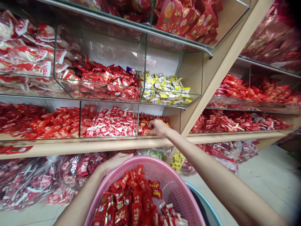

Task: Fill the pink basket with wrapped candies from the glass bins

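Observation:
My left hand (117, 161) lies along the far left rim of a pink plastic basket (185, 185), holding it at the edge; some of its fingers are hidden behind the rim. Inside the basket are red-wrapped candies (136, 197), with red-and-white ones (172, 215) at the near right. My right hand (157, 127) reaches over the front panel of a low shelf bin, its fingers bent and apart at a pile of red-and-yellow wrapped candies (143, 122). Nothing shows clearly between these fingers.
Clear dividers separate the bins. Left of my right hand are red-and-white candies (113, 124); above are yellow-and-white ones (164, 84). A wooden shelf edge (94, 147) runs below, and a slanting post (211, 78) stands right. Bagged candies (35, 185) lie underneath. A blue basket (207, 204) shows beneath the pink one.

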A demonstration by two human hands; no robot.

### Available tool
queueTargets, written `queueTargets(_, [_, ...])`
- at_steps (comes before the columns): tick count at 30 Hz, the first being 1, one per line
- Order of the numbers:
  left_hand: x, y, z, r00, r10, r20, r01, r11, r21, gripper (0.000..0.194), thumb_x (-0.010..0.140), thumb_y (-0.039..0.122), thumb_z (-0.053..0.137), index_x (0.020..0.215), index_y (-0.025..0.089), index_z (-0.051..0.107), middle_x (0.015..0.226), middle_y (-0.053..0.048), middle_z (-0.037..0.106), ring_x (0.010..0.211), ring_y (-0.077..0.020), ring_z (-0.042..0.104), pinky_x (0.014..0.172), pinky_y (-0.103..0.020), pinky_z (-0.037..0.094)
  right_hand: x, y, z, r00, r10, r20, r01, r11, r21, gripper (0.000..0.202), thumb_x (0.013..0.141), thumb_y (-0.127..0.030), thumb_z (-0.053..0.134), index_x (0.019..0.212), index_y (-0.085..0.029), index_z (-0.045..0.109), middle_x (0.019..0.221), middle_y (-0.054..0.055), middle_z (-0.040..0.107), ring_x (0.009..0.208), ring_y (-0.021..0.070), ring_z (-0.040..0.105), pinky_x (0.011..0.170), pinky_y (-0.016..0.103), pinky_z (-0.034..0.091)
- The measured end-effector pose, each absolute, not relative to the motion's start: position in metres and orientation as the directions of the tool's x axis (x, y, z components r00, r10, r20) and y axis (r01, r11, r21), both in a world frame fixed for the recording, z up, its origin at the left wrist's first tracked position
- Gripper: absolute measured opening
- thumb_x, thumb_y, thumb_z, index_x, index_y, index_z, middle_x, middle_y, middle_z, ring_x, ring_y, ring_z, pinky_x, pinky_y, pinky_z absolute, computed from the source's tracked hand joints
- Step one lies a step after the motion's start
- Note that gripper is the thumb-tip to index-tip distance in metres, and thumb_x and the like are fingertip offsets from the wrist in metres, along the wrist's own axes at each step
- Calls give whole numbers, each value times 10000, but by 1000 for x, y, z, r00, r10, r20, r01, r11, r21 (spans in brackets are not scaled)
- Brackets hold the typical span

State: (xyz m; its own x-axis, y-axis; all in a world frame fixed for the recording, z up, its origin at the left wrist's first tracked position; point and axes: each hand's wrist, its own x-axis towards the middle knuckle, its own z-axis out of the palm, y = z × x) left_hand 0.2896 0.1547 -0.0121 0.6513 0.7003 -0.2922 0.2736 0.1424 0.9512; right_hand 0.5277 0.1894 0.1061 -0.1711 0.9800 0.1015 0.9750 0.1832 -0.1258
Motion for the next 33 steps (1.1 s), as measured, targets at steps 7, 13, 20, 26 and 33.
queueTargets(7, [287, 154, -12, 637, 721, -273, 285, 109, 952, 544, 738, 611, 536, 942, 143, 725, 880, -61, 728, 810, -222, 623, 768, -315, 448, 523, 188, 106, -231, 962, 148, 967, 243, -72, 139, 698, -237, 643, 820, -176, 664, 962, 84, 644, 913, 206, 567, 753, 263, 413])
queueTargets(13, [287, 151, -9, 650, 711, -269, 253, 132, 958, 535, 738, 601, 548, 960, 147, 725, 898, -70, 730, 784, -208, 629, 760, -306, 451, 543, 201, 115, -122, 964, 238, 953, 181, -242, 170, 751, -285, 588, 845, -163, 661, 770, 30, 675, 746, 153, 603, 631, 211, 412])
queueTargets(20, [288, 154, -13, 670, 693, -268, 230, 150, 961, 521, 752, 592, 538, 952, 147, 721, 902, -66, 724, 791, -209, 629, 777, -314, 448, 543, 201, 105, -138, 981, 140, 974, 160, -158, 272, 698, -162, 598, 966, -185, 639, 846, 39, 684, 796, 167, 611, 664, 217, 413])
queueTargets(26, [289, 153, -12, 646, 708, -287, 272, 138, 952, 556, 721, 629, 539, 914, 139, 720, 879, -68, 721, 813, -226, 624, 749, -309, 455, 535, 197, 107, -146, 987, 68, 983, 153, -106, 276, 707, -311, 664, 948, -176, 651, 916, 84, 680, 869, 219, 613, 691, 255, 425])
queueTargets(33, [289, 154, -13, 625, 720, -302, 295, 141, 945, 572, 686, 653, 557, 879, 141, 723, 832, -74, 715, 749, -220, 619, 676, -301, 454, 521, 198, 111, -73, 997, 10, 995, 74, -67, 257, 663, -237, 705, 910, -175, 668, 979, 88, 680, 925, 231, 611, 709, 262, 442])
